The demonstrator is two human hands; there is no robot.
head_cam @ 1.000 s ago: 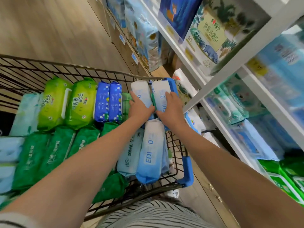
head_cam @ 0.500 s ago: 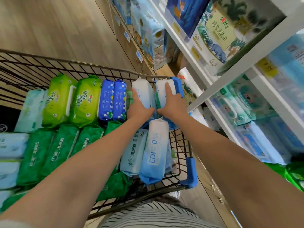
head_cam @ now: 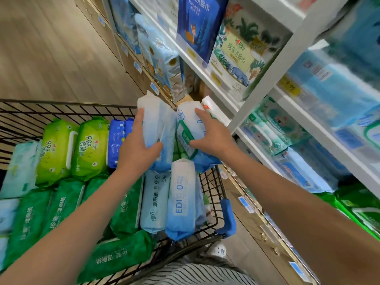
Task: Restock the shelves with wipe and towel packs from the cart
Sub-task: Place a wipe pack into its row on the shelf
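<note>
Two pale blue packs are being held side by side, nearly touching, above the far right corner of the cart (head_cam: 61, 103). The left hand (head_cam: 135, 150) is gripping the left wipe pack (head_cam: 158, 124), its thumb wrapping round the lower front. The right hand (head_cam: 211, 135) is clutching the right wipe pack (head_cam: 185, 120) with spread fingers. The hands are staying apart, one pack each. Below them, an EDI pack (head_cam: 181, 199), dark green packs (head_cam: 61, 204) and lime green packs (head_cam: 58, 151) are lying in the cart. The white shelves (head_cam: 283, 64) are standing just to the right, carrying more packs.
</note>
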